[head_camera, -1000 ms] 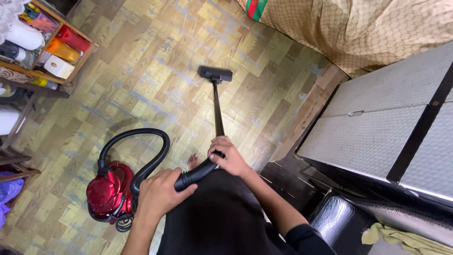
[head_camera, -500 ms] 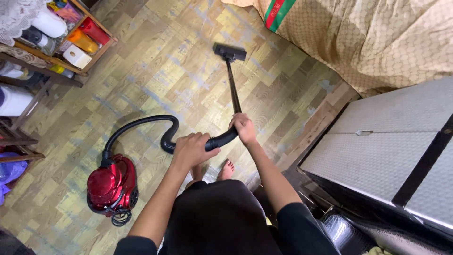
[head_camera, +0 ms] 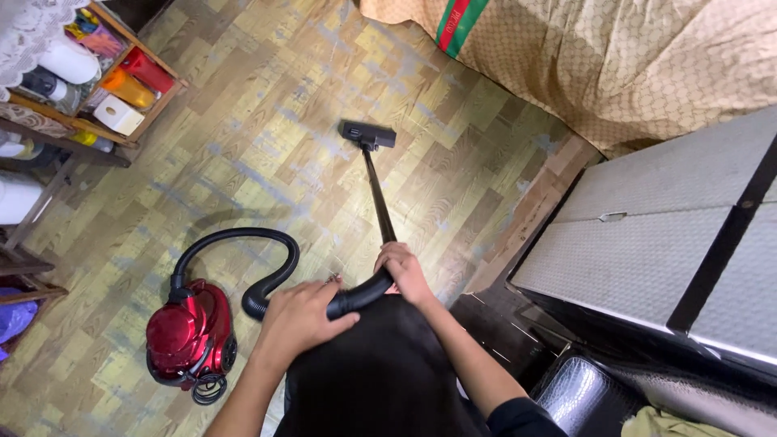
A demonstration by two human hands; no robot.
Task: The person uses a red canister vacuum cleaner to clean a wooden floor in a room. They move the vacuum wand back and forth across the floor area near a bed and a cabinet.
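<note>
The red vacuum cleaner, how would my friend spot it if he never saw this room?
Look at the wood-pattern floor, at its lower left, below the shelf of bottles. There sits the red vacuum cleaner, round and shiny, with a black hose looping out of it. Nothing else on the floor is red.

A wooden shelf point(head_camera: 154, 103) at the upper left holds several packages: a white box point(head_camera: 118, 115) at its front edge, an orange bottle point(head_camera: 129, 86) lying behind it, a red packet point(head_camera: 147, 70) beside that, and a white container point(head_camera: 66, 60) farther left, under lace cloth.
</note>
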